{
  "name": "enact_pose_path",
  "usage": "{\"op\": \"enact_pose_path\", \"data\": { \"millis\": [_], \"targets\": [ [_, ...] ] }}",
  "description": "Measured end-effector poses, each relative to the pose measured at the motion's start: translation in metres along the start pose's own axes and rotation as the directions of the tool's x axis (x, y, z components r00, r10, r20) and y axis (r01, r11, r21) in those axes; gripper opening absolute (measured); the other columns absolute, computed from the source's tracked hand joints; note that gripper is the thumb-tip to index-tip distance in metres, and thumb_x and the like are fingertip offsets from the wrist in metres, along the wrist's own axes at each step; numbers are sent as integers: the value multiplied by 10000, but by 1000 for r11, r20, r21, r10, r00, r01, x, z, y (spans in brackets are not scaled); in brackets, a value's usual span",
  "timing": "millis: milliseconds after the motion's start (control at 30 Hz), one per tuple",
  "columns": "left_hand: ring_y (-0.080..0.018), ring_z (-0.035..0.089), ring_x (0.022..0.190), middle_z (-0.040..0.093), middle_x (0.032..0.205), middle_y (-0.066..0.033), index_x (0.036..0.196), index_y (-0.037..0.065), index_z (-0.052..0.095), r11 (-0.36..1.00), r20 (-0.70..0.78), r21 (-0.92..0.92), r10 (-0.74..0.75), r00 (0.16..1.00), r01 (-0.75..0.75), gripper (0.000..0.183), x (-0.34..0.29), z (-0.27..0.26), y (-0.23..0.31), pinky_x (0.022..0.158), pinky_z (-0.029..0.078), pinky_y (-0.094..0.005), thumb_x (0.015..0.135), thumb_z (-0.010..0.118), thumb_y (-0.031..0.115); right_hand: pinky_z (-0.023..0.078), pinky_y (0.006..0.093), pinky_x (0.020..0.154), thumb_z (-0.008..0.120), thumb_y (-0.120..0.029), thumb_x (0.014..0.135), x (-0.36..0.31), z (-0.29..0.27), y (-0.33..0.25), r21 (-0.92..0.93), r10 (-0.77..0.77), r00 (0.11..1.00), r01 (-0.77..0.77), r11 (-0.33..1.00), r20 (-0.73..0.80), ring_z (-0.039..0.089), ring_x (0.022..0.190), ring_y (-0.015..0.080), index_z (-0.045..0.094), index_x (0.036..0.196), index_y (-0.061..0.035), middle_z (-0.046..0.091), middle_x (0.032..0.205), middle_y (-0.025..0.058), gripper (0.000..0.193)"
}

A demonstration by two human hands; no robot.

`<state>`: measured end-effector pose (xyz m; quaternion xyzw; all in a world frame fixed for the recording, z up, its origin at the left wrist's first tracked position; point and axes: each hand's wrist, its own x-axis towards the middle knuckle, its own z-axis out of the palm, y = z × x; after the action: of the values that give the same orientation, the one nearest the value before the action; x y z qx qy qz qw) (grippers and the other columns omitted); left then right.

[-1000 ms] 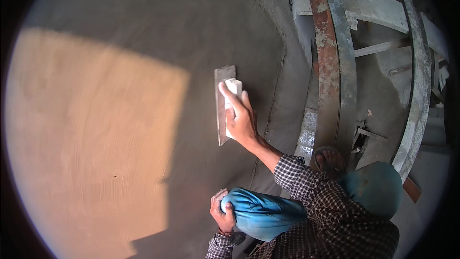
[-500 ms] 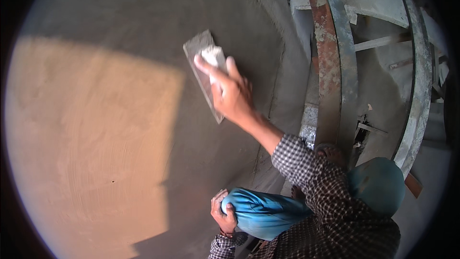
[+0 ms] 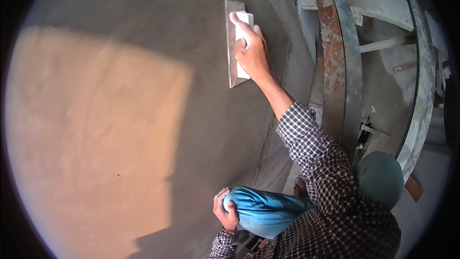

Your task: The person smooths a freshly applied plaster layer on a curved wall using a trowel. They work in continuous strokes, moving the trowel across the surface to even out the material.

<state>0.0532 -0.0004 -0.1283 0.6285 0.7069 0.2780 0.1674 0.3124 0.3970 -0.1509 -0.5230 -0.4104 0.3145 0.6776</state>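
Observation:
My right hand (image 3: 255, 53) is closed round the white handle of a flat plastering trowel (image 3: 232, 62), thumb stretched along the handle. The long metal blade lies against a smooth grey plastered surface (image 3: 211, 124), near its upper right part. Where the fingers curl under the handle, they are partly hidden. Lower down, my left hand (image 3: 225, 213) is cupped round my bent knee (image 3: 261, 208) in blue trousers, its thumb on the cloth. That hand holds no tool.
Sunlight forms a bright patch (image 3: 96, 129) on the plaster at left. Along the right stand long cement-stained metal beams (image 3: 330, 52), joined by a pale crosspiece (image 3: 378, 2). A reddish-brown piece (image 3: 413, 189) lies beyond my other knee (image 3: 381, 180). A rough edge (image 3: 273, 134) borders the plaster.
My right hand has swept the trowel up and to the right across the plaster, and the blade has turned closer to vertical in the view. My left hand stays on the knee.

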Motion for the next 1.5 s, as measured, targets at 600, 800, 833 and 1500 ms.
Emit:
{"op": "enact_pose_path", "data": {
  "millis": [600,800,833,1500],
  "targets": [
    [-408,707,1176,756,1226,-244,1179,-37,731,998,39,25,49,998,-50,411,12,-14,10,1087,513,-491,1043,606,330,640,443,893,627,53,916,-158,27,-68,86,-194,961,181,980,196,727,1103,381,617,1578,-274,632,1147,189,738],
    [-404,700,1186,753,1230,-244,1195,-42,720,1000,8,14,15,1000,-15,433,-4,-8,-7,1096,504,-498,1052,599,349,636,474,849,619,17,981,-71,18,-41,78,-53,997,48,996,56,717,1037,408,560,1596,-343,614,1272,223,716],
    [-402,701,1187,753,1230,-245,1197,-41,720,1000,10,0,5,1000,-5,437,-2,-2,-7,1094,505,-500,1058,594,354,624,443,872,591,56,975,-78,10,-10,70,-31,999,30,997,10,713,1046,386,568,1590,-279,652,1275,199,700],
    [-416,698,1215,754,1230,-246,1191,-46,722,998,30,62,13,999,-14,472,1,-7,5,1109,503,-506,1068,585,388,617,447,698,652,80,907,-189,31,-29,-57,-128,968,144,988,215,681,834,386,597,1584,-342,537,1064,193,799]
  ]
}}
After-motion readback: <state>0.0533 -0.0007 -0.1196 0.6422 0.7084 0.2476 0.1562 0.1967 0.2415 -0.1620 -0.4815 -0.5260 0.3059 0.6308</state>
